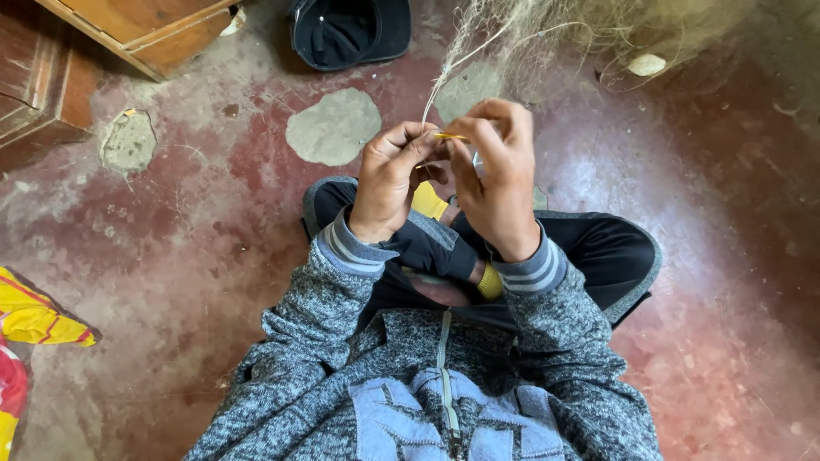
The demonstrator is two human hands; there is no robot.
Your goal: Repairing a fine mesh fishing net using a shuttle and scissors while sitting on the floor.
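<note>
Worn red floor (196, 256), wooden furniture (145, 30)

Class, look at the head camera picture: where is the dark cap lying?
The dark cap lies upside down on the floor at the top, left of the pale net and right of the wooden furniture.

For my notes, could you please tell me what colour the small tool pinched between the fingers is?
Yellow; the small tool shows best in the head view, pinched between both hands' fingers.
</note>
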